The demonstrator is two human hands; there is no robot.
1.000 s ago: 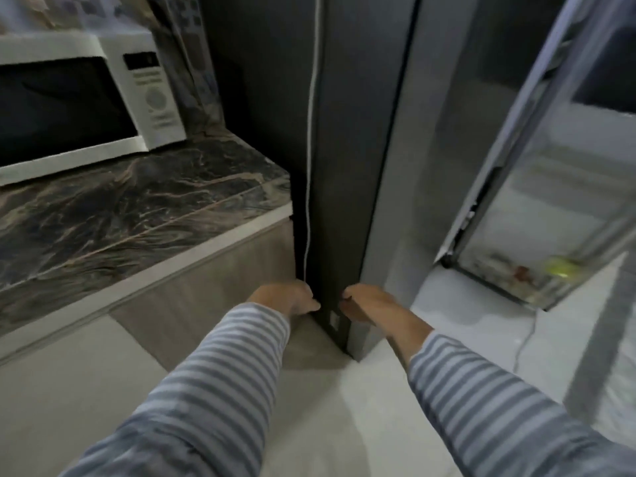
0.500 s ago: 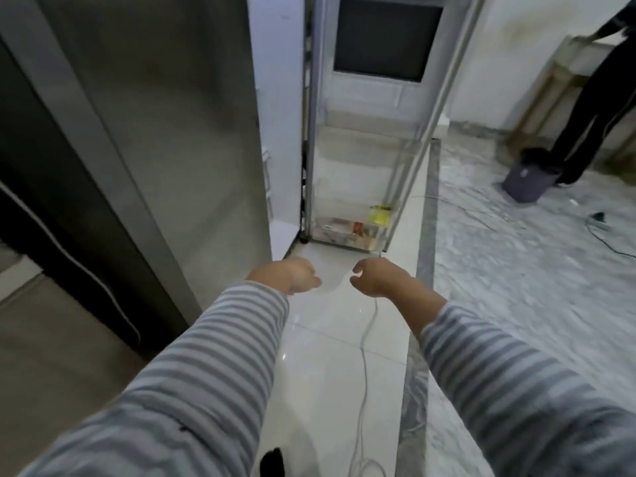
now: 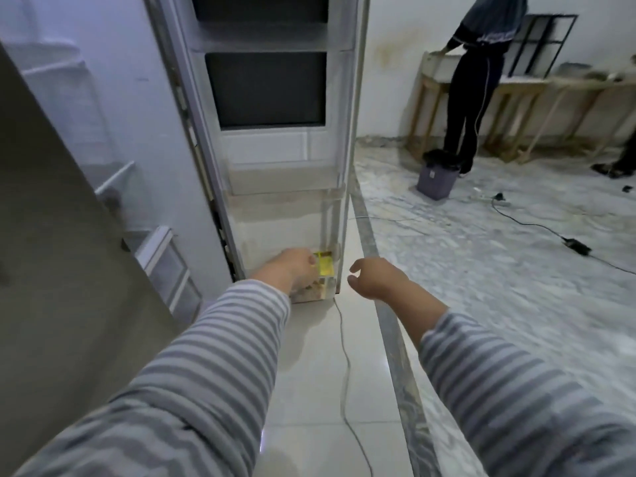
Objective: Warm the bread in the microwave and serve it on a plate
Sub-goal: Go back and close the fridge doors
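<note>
The fridge door [image 3: 275, 142] stands open at twelve o'clock, its clear bottom door shelf [image 3: 327, 287] holding a yellow packet [image 3: 325, 265] and some pale brownish food, too blurred to name as bread. The left hand [image 3: 292, 270] reaches into that shelf with its fingers against the packet; whether it grips anything cannot be told. The right hand [image 3: 375, 277] hovers just beside the door edge at one o'clock, fingers loosely curled and holding nothing. A purple bucket [image 3: 435, 180] sits at two o'clock beside a standing person [image 3: 475, 80].
</note>
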